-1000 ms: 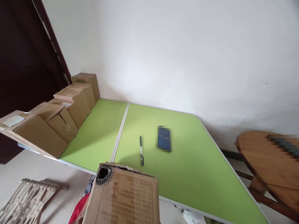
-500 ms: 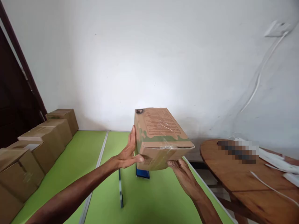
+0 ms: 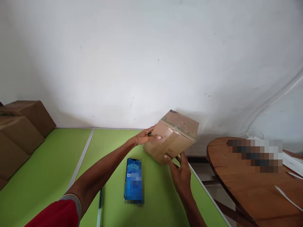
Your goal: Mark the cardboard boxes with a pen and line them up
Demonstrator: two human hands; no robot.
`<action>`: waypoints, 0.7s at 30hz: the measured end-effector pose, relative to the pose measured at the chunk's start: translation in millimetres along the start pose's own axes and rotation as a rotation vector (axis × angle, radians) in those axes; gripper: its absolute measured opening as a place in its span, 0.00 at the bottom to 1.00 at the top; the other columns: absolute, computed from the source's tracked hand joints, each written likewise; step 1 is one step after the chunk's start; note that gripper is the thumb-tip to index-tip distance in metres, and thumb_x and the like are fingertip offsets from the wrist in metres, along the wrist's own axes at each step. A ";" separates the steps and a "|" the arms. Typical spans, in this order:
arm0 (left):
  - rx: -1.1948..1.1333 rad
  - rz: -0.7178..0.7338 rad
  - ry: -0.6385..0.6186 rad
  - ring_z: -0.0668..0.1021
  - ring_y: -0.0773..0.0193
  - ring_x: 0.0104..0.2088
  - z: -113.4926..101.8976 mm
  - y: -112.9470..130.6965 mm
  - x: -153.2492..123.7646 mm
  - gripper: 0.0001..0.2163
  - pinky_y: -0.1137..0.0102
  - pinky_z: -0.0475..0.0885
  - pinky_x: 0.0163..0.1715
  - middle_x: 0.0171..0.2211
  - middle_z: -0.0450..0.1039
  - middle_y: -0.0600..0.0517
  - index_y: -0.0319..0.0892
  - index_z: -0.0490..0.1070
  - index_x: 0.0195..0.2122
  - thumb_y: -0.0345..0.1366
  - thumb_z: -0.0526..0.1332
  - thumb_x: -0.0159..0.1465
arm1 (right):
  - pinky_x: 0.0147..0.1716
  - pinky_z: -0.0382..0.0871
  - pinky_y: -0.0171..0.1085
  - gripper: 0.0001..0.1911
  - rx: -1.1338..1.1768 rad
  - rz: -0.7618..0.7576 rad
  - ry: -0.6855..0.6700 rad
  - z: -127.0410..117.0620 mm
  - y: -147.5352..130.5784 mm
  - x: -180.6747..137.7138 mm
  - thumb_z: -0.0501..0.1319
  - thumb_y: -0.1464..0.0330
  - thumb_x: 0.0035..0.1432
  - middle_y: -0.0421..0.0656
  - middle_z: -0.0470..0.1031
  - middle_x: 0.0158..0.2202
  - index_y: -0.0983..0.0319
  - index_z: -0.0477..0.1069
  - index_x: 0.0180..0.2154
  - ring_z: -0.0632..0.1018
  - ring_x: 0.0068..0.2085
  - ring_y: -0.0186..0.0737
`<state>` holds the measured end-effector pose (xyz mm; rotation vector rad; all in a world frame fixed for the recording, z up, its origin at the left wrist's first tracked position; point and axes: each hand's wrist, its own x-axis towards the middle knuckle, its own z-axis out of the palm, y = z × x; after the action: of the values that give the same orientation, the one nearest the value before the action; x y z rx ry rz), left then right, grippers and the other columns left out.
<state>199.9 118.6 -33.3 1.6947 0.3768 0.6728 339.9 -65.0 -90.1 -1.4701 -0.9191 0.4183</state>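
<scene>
A taped cardboard box is tilted near the far right part of the green table, close to the wall. My left hand grips its left side, thumb on the face towards me. From below and the right, my right hand holds the lower edge, its thumb on the near face. Whether the box's underside touches the table I cannot tell. Left of the box lies a phone with a lit screen, and a thin dark-and-light stick-like item is partly under my left forearm.
Several cardboard boxes stand in a row along the left side. A round wooden table at the right carries a blurred dark item and white cables. The white wall rises behind the green table.
The box has moved right and been tilted and turned, with both hands still on it. The view has shifted right, and the phone now shows fully.
</scene>
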 end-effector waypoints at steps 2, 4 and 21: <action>-0.009 -0.023 0.000 0.79 0.36 0.62 -20.8 -4.1 11.4 0.46 0.45 0.74 0.63 0.60 0.80 0.37 0.40 0.73 0.69 0.65 0.73 0.56 | 0.52 0.82 0.53 0.48 -0.058 -0.050 -0.035 13.7 7.6 -7.8 0.68 0.44 0.60 0.56 0.65 0.70 0.56 0.60 0.74 0.76 0.63 0.60; 0.014 -0.057 0.028 0.76 0.36 0.65 -42.4 -5.9 15.1 0.46 0.45 0.70 0.67 0.65 0.76 0.38 0.42 0.72 0.69 0.64 0.74 0.55 | 0.53 0.81 0.55 0.48 -0.076 -0.060 -0.100 19.1 14.4 -6.4 0.67 0.42 0.61 0.56 0.66 0.70 0.56 0.60 0.74 0.75 0.65 0.61; 0.373 -0.299 0.239 0.55 0.27 0.77 -42.3 -41.0 10.2 0.76 0.42 0.54 0.76 0.78 0.44 0.24 0.35 0.30 0.81 0.57 0.82 0.44 | 0.71 0.62 0.57 0.59 0.094 0.042 -0.093 62.3 60.6 118.0 0.80 0.50 0.44 0.56 0.70 0.67 0.59 0.55 0.70 0.74 0.67 0.59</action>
<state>186.3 167.0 -65.6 1.8563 0.9541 0.6083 383.4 70.5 -125.0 -1.3951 -0.9311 0.5570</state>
